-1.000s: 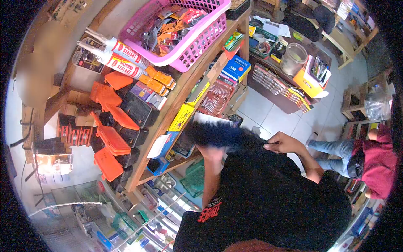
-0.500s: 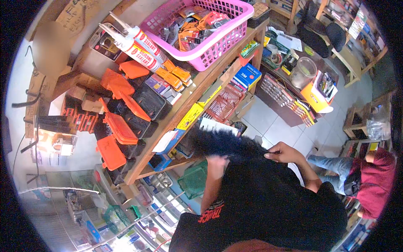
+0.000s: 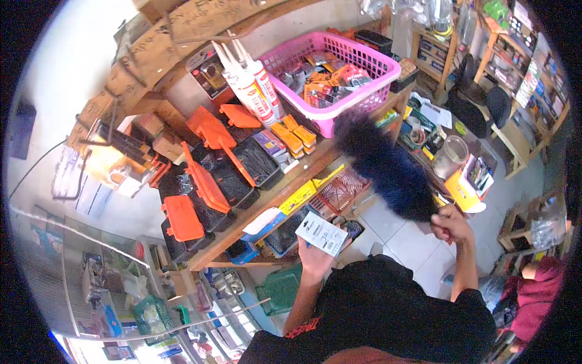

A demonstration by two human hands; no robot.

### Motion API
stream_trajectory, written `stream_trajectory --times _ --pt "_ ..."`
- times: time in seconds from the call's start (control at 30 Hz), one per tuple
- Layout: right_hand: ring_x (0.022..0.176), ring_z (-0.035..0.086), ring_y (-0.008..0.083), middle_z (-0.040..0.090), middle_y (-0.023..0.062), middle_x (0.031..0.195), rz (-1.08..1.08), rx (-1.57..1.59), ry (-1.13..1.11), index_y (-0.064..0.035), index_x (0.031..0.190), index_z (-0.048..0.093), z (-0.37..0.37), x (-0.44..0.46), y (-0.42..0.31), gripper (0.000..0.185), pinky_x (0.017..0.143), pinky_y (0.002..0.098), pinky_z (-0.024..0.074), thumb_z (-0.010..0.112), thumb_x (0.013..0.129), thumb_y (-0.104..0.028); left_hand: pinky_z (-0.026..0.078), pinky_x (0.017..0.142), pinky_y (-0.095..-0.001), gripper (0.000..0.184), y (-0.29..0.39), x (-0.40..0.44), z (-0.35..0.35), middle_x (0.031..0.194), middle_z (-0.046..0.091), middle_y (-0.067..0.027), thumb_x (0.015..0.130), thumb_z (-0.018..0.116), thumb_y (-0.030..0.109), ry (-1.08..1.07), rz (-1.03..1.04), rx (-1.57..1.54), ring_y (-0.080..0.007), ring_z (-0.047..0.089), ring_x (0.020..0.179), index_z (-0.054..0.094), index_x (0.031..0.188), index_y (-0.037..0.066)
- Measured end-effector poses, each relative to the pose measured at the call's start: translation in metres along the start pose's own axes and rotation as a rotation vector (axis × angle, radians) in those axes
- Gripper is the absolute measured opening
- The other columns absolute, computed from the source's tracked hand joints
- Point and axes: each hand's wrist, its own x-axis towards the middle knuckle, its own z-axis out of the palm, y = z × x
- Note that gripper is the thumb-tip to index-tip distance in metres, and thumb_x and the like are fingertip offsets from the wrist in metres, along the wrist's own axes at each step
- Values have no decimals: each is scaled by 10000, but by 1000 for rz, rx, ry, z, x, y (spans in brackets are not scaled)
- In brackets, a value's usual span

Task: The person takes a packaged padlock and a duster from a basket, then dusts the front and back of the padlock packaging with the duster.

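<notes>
The right hand (image 3: 451,224) had its grip clamped on the handle end of one dark fluffy duster (image 3: 397,176), seemingly so the fibres could reach leftward past the bench's near edge, close to the basket. The left hand's (image 3: 316,259) grip was closed on one white card packet (image 3: 321,233), print upward, probably to keep it flat and readable. Farther out, the bench (image 3: 324,159) bore one pink basket (image 3: 324,109), likely gathering loose packets; two sealant tubes (image 3: 250,94) stood nozzles up, perhaps saving room, left of it; nearer, five orange lids (image 3: 183,219) showed, apparently raised for access
</notes>
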Motion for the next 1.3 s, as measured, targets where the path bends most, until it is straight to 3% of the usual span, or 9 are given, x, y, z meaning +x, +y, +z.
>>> stream_trajectory --times 0.1,0.2,0.3,0.5,0.63,0.77,0.83,0.97,1.3 --pt "446 458 89 559 29 662 -168 64 136 -18 958 617 5 13 -32 223 392 245 369 684 883 -217 199 1109 -715 738 4 -14 4 1434 482 -185 916 414 665 105 -2 63 -492 412 1316 451 1432 139" --pt "716 560 80 654 23 1013 -339 -86 294 13 1346 502 17 39 -64 552 611 217 452 698 843 -102 206 1110 -713 764 11 -24 -4 1454 452 -197 927 424 631 77 -15 46 -468 400 1336 385 1468 93" --pt "611 444 29 630 10 1118 -466 -128 344 -101 1510 363 54 74 -117 693 503 176 344 631 876 -19 221 1107 -709 802 15 -39 -3 1464 444 -189 904 488 630 51 -9 110 -445 399 1350 365 1476 81" --pt "999 582 155 451 61 1415 -845 -560 89 -140 1570 212 65 185 -198 777 936 314 444 620 911 -88 201 1113 -716 892 18 -78 -7 1483 422 -167 833 543 693 42 82 236 -442 369 1375 347 1489 122" --pt "1150 568 233 550 140 1338 -342 -781 -120 -26 1544 210 77 232 -259 780 1039 338 401 647 923 -205 173 1126 -723 809 20 -92 -24 1465 416 -200 830 522 705 -82 110 89 -463 315 1396 448 1409 145" --pt "1139 599 300 578 207 1311 -1129 -1471 249 -36 1451 416 138 203 -256 609 987 367 461 634 935 -276 259 1092 -726 639 26 -97 -54 1341 483 -203 878 425 686 -62 104 -67 -432 404 1315 515 1212 148" --pt "1211 571 338 545 212 1364 -1017 -1041 -170 -68 1415 474 194 167 -238 542 1012 415 449 620 943 -291 380 1008 -681 518 25 -102 -34 1232 540 -157 920 473 613 72 218 100 -379 485 1217 527 1148 152" --pt "1195 575 391 552 225 1343 -929 -1190 -796 -48 1382 497 282 118 -165 522 985 419 471 610 955 -324 451 938 -586 286 40 -103 -8 1180 604 -102 986 521 429 82 373 264 -315 576 1081 571 1144 196" --pt "695 681 346 671 169 794 -1150 -857 -607 -82 1248 553 378 97 -161 353 644 429 542 555 973 -304 475 986 -369 508 87 -150 227 1383 454 -141 989 487 1 49 1257 1377 -205 475 1268 227 1421 65"
